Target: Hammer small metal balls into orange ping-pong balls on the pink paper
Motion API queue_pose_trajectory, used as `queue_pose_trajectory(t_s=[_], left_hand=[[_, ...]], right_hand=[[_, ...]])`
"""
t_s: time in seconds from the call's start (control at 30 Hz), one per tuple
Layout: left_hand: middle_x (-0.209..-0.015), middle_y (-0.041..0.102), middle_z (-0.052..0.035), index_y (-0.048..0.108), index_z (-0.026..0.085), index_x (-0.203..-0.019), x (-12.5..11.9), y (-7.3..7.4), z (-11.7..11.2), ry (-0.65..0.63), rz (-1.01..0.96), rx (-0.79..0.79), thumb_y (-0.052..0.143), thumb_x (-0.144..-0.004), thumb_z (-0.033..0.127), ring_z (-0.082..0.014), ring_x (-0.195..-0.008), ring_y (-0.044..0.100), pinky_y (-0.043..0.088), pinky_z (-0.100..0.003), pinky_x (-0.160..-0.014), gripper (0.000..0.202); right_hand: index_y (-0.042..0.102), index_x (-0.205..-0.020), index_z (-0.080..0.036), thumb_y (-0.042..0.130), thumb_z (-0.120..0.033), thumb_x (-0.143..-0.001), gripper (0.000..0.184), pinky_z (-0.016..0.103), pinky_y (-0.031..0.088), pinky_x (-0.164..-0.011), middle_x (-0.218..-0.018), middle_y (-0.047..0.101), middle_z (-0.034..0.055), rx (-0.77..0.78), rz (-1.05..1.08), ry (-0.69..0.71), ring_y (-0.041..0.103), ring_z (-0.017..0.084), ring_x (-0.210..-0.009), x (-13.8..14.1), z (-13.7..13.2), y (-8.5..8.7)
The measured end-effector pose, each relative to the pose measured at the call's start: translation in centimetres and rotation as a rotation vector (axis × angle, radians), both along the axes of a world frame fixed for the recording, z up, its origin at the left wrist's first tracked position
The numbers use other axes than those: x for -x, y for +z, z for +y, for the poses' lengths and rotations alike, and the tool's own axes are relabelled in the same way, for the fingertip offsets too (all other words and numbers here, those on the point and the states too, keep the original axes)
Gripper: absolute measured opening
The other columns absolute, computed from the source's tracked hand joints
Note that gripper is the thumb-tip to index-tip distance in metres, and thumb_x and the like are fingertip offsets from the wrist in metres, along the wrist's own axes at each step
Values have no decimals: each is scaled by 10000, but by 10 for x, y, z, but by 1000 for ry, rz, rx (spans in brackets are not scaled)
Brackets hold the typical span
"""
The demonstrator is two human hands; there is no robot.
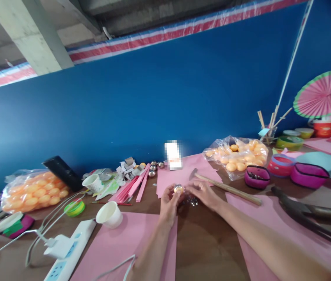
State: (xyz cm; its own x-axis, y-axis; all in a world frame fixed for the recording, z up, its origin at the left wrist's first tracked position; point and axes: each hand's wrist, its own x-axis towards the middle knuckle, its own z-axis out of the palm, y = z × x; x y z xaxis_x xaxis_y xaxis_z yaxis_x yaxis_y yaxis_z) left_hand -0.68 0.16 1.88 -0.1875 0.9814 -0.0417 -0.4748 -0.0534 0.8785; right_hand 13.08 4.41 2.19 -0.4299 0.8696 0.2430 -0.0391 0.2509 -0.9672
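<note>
My left hand [169,202] is closed in a pinch on a small orange ball wrapped partly in silver foil [178,189], held just above the brown table [209,242]. My right hand [203,192] rests beside it, fingertips touching the same ball from the right, fingers curled. Some crumpled shiny foil [193,201] lies on the table under the right hand. A wooden-handled hammer [226,188] lies just behind my right hand on a pink paper sheet [177,175].
Bags of orange balls sit at left [33,192] and back right [238,155]. A white paper cup [109,214], power strip [68,249], pink sheets [118,246], magenta bowls [308,175], dark tongs [303,212] and a paper fan [325,93] surround the spot. A blue wall stands behind.
</note>
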Motion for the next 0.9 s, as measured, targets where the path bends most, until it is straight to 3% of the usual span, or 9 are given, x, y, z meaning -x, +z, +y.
queue_pose_trajectory(t_s=[0.47,0.9], left_hand=[[-1002,607,-95,516,166,-1012,6,-15,6,-11,174,-58,683,-642,292,-180,-863,600,470,-338,-792,425],[-1056,600,-97,522,171,-1079,3,-7,2,-68,83,-22,684,-636,280,-203,-946,578,443,-356,-845,484]], right_hand=[[562,-762,-162,542,-373,-746,213,263,433,-651,-707,580,1,-85,-73,-94,536,132,-676,-1,-3,5],[588,-790,-162,542,-402,-753,247,283,426,-703,-774,608,19,-1,24,8,557,158,-744,-1,-1,-1]])
